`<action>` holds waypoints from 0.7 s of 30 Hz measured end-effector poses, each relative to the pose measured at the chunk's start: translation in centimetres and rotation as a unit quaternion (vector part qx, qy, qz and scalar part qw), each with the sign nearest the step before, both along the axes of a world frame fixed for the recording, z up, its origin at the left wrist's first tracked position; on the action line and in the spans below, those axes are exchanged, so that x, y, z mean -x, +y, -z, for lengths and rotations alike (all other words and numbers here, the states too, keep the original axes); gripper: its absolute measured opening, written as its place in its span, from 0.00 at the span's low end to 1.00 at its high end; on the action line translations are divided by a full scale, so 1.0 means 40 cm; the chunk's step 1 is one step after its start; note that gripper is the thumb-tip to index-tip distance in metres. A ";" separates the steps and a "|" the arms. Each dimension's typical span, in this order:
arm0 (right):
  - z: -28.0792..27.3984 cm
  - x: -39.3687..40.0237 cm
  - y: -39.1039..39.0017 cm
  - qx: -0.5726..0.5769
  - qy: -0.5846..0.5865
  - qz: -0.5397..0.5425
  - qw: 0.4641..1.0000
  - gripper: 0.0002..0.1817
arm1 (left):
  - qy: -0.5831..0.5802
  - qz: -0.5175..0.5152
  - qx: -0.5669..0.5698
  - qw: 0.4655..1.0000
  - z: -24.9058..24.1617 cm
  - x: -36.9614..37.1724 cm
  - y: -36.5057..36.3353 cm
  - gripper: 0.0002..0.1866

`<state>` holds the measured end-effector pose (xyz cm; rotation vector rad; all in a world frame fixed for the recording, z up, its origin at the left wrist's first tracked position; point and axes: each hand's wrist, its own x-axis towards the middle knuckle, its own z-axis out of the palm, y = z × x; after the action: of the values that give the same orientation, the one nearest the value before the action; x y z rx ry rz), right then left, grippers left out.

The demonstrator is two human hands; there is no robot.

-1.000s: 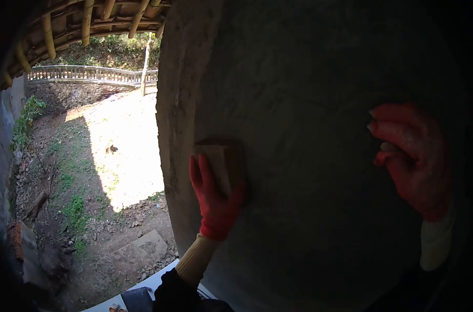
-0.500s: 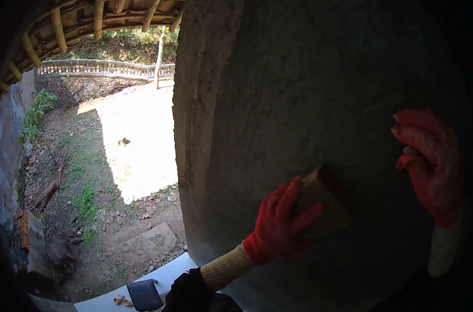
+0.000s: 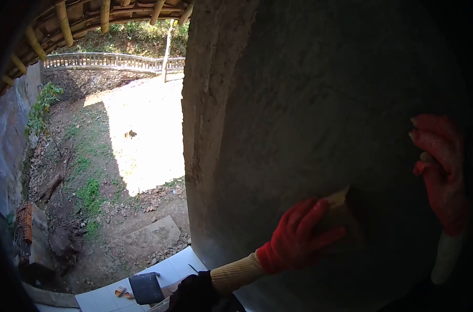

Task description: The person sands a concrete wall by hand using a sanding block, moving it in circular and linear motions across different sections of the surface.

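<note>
My left hand [image 3: 298,234], in a red glove with a tan cuff, grips a folded tan sheet [image 3: 344,216] that looks like sandpaper. It presses the sheet flat against the dark grey plastered wall [image 3: 298,130], fingers spread over its left part, with one corner of the sheet sticking up. At the far right, my right hand [image 3: 441,166] is raised beside the wall in a worn red glove. Its fingers are bent loosely with bare fingertips poking out, the thumb lies below them, and nothing shows between them.
The wall's rough edge [image 3: 205,104] runs down the middle-left. Below it lies a white tiled ledge [image 3: 176,268] with a dark bin-like container [image 3: 146,288] and a pair of orange sandals [image 3: 123,293]. Beyond are a dirt yard [image 3: 117,218], a balustrade [image 3: 111,61] and a tiled roof [image 3: 85,21].
My left hand has slid right and downward over the wall with the sandpaper. My right hand has barely moved, and the view has shifted a little.
</note>
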<state>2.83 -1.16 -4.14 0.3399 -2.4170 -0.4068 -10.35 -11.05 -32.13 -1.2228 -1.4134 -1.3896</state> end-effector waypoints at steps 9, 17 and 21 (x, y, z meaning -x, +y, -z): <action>-0.023 -0.036 0.021 -0.026 -0.055 0.085 0.995 0.19 | -0.325 -0.079 -0.117 0.935 0.038 0.299 -0.043 0.53; 0.000 -0.022 0.016 0.026 -0.032 0.045 0.998 0.24 | -0.028 -0.007 0.004 1.000 0.043 -0.005 -0.001 0.51; -0.021 -0.032 0.005 0.015 -0.053 0.044 0.998 0.23 | 0.087 0.050 0.046 0.994 0.022 0.018 -0.013 0.53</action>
<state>4.12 -0.96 -3.31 0.2489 -2.5447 -0.3992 -11.09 -11.56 -33.03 -1.4542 -1.3229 -1.2621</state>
